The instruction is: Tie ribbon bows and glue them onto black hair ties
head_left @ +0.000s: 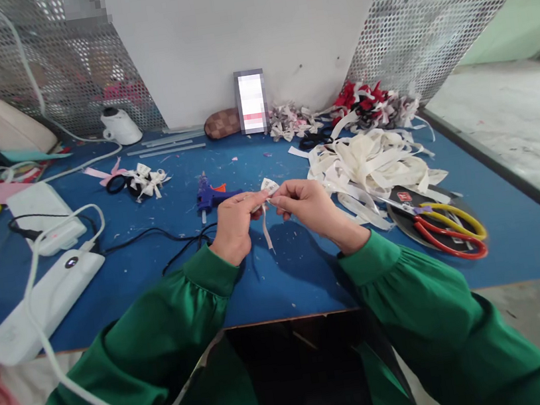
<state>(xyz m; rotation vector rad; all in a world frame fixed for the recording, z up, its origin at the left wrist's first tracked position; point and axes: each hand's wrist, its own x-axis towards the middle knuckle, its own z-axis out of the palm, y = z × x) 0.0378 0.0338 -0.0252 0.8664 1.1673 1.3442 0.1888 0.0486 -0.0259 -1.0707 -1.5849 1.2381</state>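
Observation:
Both hands meet over the middle of the blue table. My left hand (pixel 239 223) is closed on a white ribbon (pixel 267 230), whose tail hangs below the fingers. Pinched at the same ribbon, my right hand (pixel 308 205) has thumb and fingertips together. A printed part of the ribbon sticks up between the hands. Just behind my left hand lies a blue glue gun (pixel 209 197) with an orange trigger. A heap of loose white ribbon (pixel 369 161) spreads to the right of my right hand.
Scissors with red and yellow handles (pixel 449 231) lie at the right on a black disc. Behind are a phone (pixel 252 101), a brown case (pixel 221 124) and bow piles (pixel 293 121). A white power strip (pixel 43 305) and cables occupy the left; one cable crosses near my left sleeve.

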